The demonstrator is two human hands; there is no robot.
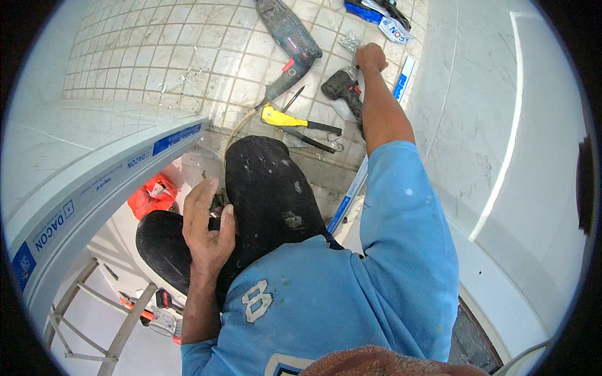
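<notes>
My right hand (372,57) reaches far forward to the tiled floor, its fingers curled down beside a clear plastic bag (349,42) of small metal pieces. The fingertips are hidden, so what they grip cannot be made out. Just below that hand lies a black cordless drill (343,86). A hand riveter (291,121) with a yellow head and black handles rests nearer to me. My left hand (209,235) is raised over my bent leg, fingers stretched and thumb apart, with nothing visible in it. Small dark items behind it are partly covered.
A corded power drill (290,44) lies ahead. On my left runs a white frame profile (94,182) with blue film; another film-marked strip (351,191) lies along the right wall. An orange-red bag (154,195), a ladder (119,329) and several tools are at lower left.
</notes>
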